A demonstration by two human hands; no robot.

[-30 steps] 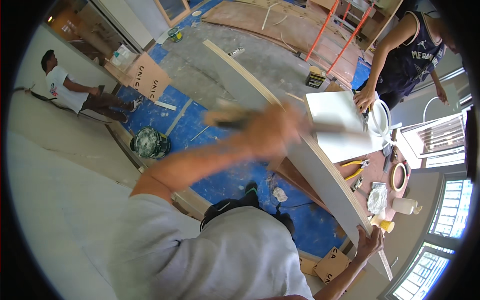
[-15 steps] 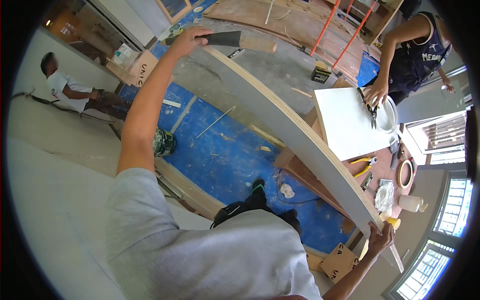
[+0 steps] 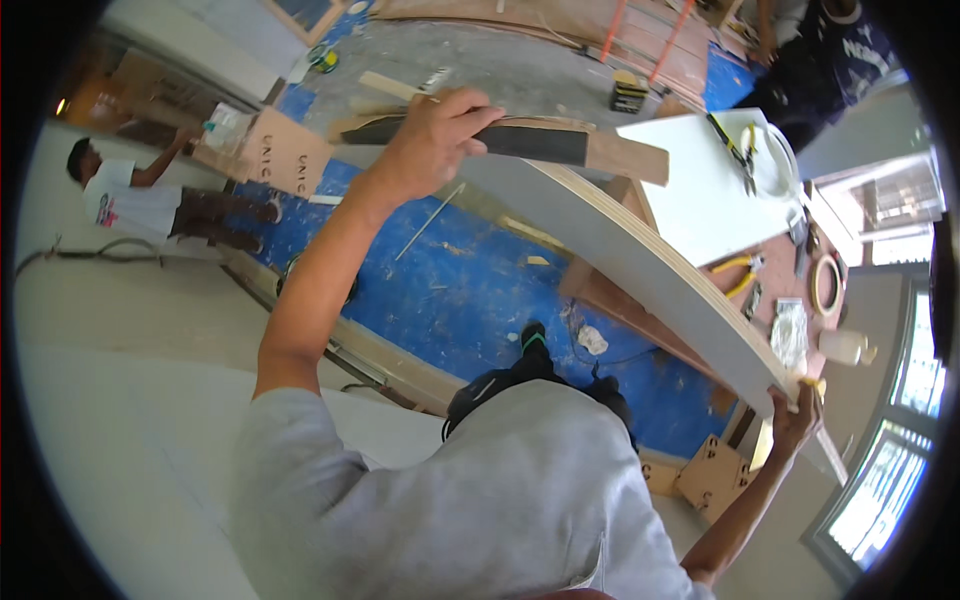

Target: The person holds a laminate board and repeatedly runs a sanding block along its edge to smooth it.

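Observation:
A long board [image 3: 640, 270] with a grey face and a pale layered plywood edge runs from the upper middle to the lower right. My left hand [image 3: 437, 140] is closed around a sanding block [image 3: 540, 146], a flat wooden strip wrapped in dark sheet, its bare wooden end pointing right. The block lies across the board's far end; whether it touches the edge I cannot tell. Toward the board's near right end, my right hand [image 3: 797, 420] grips it, fingers wrapped over the edge.
Beyond the board, a workbench holds a white panel [image 3: 690, 200], snips [image 3: 738, 155], yellow-handled pliers [image 3: 741, 272], a tape roll [image 3: 826, 284] and a plastic bottle [image 3: 846, 347]. One person [image 3: 840, 50] is at the upper right, another [image 3: 140, 190] at the left. Blue sheeting [image 3: 430, 300] covers the floor.
My left hand has moved right and nearer with the sanding block. The person at the upper right has drawn back from the snips; the person at left now reaches toward the cardboard box.

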